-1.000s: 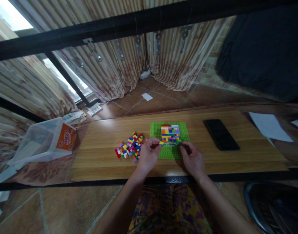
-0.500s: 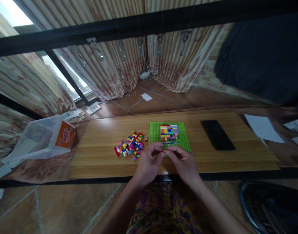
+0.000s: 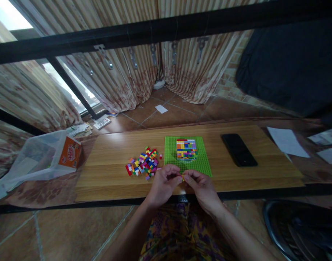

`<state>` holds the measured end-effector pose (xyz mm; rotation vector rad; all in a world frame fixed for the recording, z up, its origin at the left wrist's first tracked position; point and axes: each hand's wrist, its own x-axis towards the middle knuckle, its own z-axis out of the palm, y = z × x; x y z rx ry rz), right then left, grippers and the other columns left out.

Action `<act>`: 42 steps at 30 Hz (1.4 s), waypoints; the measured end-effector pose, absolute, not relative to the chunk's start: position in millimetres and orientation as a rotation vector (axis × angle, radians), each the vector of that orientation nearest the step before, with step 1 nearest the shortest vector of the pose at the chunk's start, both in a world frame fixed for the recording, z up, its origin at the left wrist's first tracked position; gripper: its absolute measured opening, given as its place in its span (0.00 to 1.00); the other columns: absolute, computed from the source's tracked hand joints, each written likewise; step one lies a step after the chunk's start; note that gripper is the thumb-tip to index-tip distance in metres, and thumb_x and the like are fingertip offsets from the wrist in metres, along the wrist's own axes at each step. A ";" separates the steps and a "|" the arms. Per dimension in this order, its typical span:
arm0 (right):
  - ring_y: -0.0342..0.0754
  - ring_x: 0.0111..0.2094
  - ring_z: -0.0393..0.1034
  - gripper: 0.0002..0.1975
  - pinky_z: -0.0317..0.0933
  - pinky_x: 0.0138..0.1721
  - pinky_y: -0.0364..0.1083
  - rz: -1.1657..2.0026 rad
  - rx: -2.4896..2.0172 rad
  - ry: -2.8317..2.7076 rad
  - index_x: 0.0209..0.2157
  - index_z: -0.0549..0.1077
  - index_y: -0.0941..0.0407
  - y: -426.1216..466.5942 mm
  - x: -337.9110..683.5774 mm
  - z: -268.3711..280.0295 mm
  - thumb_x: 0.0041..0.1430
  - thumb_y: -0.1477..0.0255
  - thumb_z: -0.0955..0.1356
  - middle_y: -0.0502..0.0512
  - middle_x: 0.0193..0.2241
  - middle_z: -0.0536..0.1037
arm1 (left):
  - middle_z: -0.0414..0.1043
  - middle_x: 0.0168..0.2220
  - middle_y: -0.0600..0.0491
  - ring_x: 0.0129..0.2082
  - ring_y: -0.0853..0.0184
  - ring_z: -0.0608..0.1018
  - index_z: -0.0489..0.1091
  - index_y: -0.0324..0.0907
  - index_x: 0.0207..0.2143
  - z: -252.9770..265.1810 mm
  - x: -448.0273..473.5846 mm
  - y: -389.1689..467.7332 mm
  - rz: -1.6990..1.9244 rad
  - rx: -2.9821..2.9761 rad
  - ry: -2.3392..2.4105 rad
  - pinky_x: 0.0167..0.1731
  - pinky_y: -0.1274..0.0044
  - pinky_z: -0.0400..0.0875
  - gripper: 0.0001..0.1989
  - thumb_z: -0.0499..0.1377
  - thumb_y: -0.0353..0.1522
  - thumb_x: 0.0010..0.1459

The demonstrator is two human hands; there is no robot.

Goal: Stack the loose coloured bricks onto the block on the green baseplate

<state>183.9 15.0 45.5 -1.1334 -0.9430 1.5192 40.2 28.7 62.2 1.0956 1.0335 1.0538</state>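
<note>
Patterned trousers (image 3: 179, 232): nearest me, below and between the two wrists.
Left hand (image 3: 164, 184): thumb and forefinger pinched together on a small yellow brick (image 3: 183, 177).
Right hand (image 3: 204, 186): closed up the same way from the other side, its fingertips meeting the left ones at that brick.
Yellow brick: held just over the near edge of the green board, mostly covered by fingertips; from where I stand I can't tell its long axis or which way its studs point.
Green board (image 3: 204, 163): just beyond both hands, studs up, near edge facing them.
Brick block (image 3: 186, 149): on the board, straight ahead of the hands; its many-coloured face looks toward them, its rows run left to right, with red along the far top edge.
Loose bricks (image 3: 142, 163): heaped left of the left hand, lying every which way.
Phone (image 3: 239, 149): beyond and right of the right hand, dark screen up, long axis slanting from far left to near right.
Plastic tub (image 3: 38, 156): well left of the left hand.
Orange label (image 3: 70, 152): on the tub's hand-facing end, white characters too small to read.
White booklet (image 3: 102, 122): far left beyond the left hand, dark print, unreadable.
Curtains (image 3: 122, 79): farthest, striped.
</note>
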 end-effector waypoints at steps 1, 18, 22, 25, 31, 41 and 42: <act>0.40 0.24 0.60 0.11 0.53 0.26 0.41 1.534 -1.130 -0.921 0.28 0.75 0.56 14.0 184.6 45.0 0.51 0.62 0.73 0.47 0.22 0.70 | 0.72 0.27 0.55 0.28 0.71 0.72 0.70 0.38 0.33 61.5 40.6 28.2 1.048 1.082 1.033 0.31 0.79 0.66 0.08 0.64 0.28 0.48; 0.40 0.23 0.63 0.16 0.57 0.27 0.41 1.493 -1.184 -0.809 0.41 0.77 0.52 18.0 205.9 42.8 0.51 0.60 0.72 0.46 0.21 0.72 | 0.71 0.26 0.56 0.27 0.71 0.72 0.72 0.38 0.30 49.5 30.7 46.1 1.116 1.142 1.303 0.31 0.80 0.65 0.04 0.61 0.28 0.49; 0.42 0.25 0.66 0.14 0.61 0.32 0.43 1.363 -1.259 -1.054 0.39 0.79 0.54 27.4 214.9 48.8 0.55 0.61 0.70 0.48 0.21 0.73 | 0.74 0.29 0.54 0.30 0.69 0.74 0.73 0.38 0.32 37.3 29.5 38.1 1.082 1.209 1.337 0.34 0.78 0.67 0.05 0.60 0.28 0.50; 0.44 0.27 0.69 0.14 0.63 0.34 0.45 1.315 -1.272 -1.159 0.38 0.78 0.54 35.4 217.2 56.9 0.54 0.61 0.70 0.50 0.23 0.75 | 0.74 0.30 0.53 0.32 0.68 0.75 0.73 0.38 0.33 34.6 29.7 34.5 1.093 1.219 1.338 0.35 0.78 0.68 0.05 0.60 0.28 0.51; 0.47 0.29 0.74 0.12 0.68 0.35 0.48 1.220 -1.303 -1.262 0.36 0.75 0.54 45.4 212.0 62.5 0.55 0.61 0.69 0.52 0.28 0.78 | 0.75 0.32 0.52 0.32 0.68 0.75 0.74 0.39 0.39 44.2 36.0 31.4 1.045 1.191 1.219 0.35 0.77 0.69 0.11 0.60 0.27 0.51; 0.52 0.49 0.67 0.08 0.60 0.51 0.54 0.393 -1.330 -1.685 0.35 0.77 0.51 62.2 200.8 47.3 0.59 0.66 0.67 0.56 0.45 0.73 | 0.73 0.30 0.54 0.29 0.69 0.73 0.65 0.41 0.56 37.0 54.6 38.4 1.043 1.159 1.122 0.31 0.78 0.68 0.28 0.59 0.25 0.50; 0.53 0.50 0.66 0.08 0.59 0.52 0.55 0.361 -1.344 -1.669 0.35 0.78 0.50 66.9 198.8 44.2 0.59 0.65 0.67 0.56 0.47 0.72 | 0.73 0.30 0.54 0.29 0.69 0.73 0.64 0.41 0.56 36.2 54.7 41.3 1.053 1.153 1.114 0.31 0.78 0.67 0.29 0.59 0.25 0.50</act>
